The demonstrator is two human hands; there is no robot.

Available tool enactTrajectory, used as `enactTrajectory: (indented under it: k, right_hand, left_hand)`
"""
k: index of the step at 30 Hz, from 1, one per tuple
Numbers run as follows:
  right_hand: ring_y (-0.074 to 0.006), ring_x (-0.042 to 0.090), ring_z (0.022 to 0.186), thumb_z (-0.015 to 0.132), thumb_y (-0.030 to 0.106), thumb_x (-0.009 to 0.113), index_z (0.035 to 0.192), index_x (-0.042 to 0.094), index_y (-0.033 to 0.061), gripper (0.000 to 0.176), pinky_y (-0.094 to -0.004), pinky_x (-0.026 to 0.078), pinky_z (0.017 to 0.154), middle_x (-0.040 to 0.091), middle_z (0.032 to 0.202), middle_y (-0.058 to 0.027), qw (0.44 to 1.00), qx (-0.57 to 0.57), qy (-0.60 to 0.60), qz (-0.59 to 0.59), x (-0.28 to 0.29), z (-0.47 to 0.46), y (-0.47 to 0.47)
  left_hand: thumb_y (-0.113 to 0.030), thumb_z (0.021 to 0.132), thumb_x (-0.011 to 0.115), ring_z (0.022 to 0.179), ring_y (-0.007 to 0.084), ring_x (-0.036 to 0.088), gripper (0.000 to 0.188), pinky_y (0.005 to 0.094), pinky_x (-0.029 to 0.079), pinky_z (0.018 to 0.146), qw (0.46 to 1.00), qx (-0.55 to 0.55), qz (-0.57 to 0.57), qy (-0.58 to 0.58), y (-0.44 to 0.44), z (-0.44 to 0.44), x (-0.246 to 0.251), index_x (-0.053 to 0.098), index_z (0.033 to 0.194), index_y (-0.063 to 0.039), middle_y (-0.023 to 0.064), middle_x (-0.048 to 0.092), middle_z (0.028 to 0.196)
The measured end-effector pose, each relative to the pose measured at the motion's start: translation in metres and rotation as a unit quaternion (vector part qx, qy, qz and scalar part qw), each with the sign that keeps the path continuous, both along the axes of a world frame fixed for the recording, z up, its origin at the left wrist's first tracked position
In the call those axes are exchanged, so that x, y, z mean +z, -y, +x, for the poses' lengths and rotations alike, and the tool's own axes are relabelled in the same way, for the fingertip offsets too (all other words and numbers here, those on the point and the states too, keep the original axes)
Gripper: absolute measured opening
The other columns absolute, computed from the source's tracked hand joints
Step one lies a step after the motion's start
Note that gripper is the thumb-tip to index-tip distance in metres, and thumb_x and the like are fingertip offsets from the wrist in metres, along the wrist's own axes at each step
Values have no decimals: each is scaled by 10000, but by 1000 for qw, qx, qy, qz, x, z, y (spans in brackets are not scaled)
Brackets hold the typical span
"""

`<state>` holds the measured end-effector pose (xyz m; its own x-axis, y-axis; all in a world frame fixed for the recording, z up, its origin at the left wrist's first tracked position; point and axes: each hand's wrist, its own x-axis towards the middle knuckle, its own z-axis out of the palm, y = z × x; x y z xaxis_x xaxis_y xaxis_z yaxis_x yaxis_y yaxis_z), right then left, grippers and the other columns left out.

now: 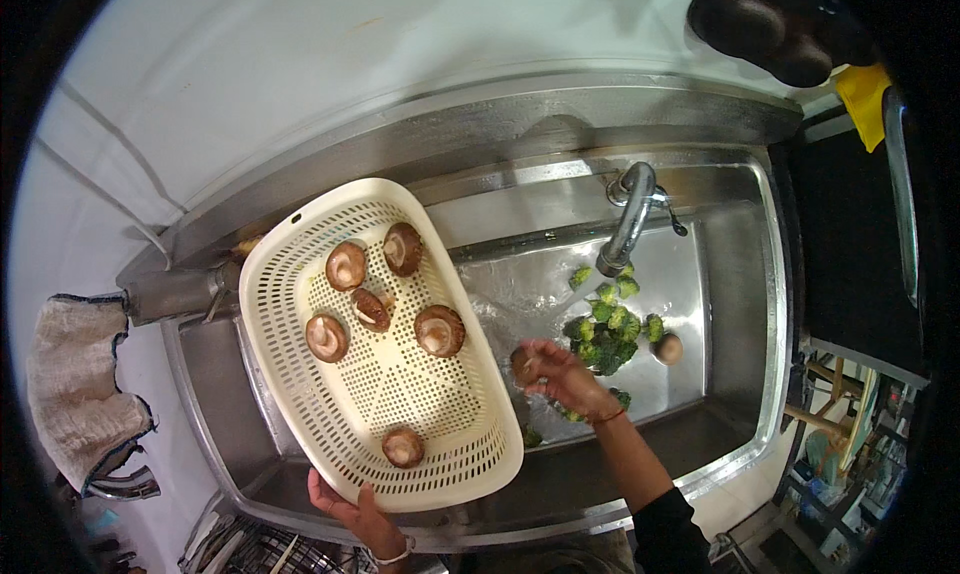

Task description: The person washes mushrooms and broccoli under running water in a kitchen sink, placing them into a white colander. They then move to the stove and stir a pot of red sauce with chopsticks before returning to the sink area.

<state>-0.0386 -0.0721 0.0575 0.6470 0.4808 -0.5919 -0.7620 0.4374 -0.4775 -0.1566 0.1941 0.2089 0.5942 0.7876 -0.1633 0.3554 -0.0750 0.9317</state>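
Note:
My left hand (pixel 356 510) grips the near rim of a cream perforated plastic basket (pixel 495 431), which sits across the left part of a stainless steel sink. Several brown mushrooms (pixel 439 331) lie apart in the basket, most with stems up. Just right of the basket, my right hand (pixel 562 379) holds a brown mushroom (pixel 523 365) over the sink floor. Water runs from the curved metal faucet (pixel 634 214). Broccoli florets (pixel 611 341) lie clustered in the sink, with a few more near my right wrist. Another mushroom (pixel 667 348) rests at their right.
The sink's metal rim (pixel 772 379) surrounds the work. A beige cloth (pixel 86 386) hangs at the left, and a yellow cloth (pixel 864 101) at the upper right. Below the left hand is a wire rack (pixel 300 555). Shelving with items stands at the lower right.

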Motion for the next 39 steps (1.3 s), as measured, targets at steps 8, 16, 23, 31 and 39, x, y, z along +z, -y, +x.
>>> enactTrajectory:
  k: [8,16,23,31,39]
  right_hand:
    - [-182,515,803,872,137,548,1047,494,101,187,-279,437,622,539,926,-59,960,-223,-84,148,10,63,-5]
    - [-278,575,1006,873,103,524,1152,459,40,294,-379,516,886,532,1176,-172,960,-228,-115,115,18,55,-14]
    - [-306,549,1127,950,201,494,1181,462,58,273,-421,490,958,517,1236,-174,969,-215,-61,107,30,53,-6]
    - [-202,600,972,968,237,476,1059,480,114,153,-418,539,823,593,1059,-85,981,-175,-60,56,63,62,-4]
    - [-152,591,874,960,263,492,1221,515,85,317,-331,551,706,584,994,-61,981,-181,27,-58,122,53,11]
  left_hand:
    - [-5,773,574,1152,313,437,469,397,327,993,898,-345,251,-111,-1,57,55,449,1226,-2,172,429,1224]
    - [-136,843,631,962,346,584,450,397,497,733,828,-469,275,-140,35,169,12,454,1251,-64,207,489,1125]
    - [-193,824,661,823,395,592,431,440,494,670,808,-504,274,-129,33,176,-5,454,1182,-73,186,517,1025]
    - [-110,927,521,763,198,586,378,292,483,728,904,-415,-14,-100,49,174,44,390,1263,4,91,575,922]
    - [-405,1004,312,735,158,588,447,284,501,552,829,-438,-334,-94,133,202,39,482,1231,-60,74,563,992]
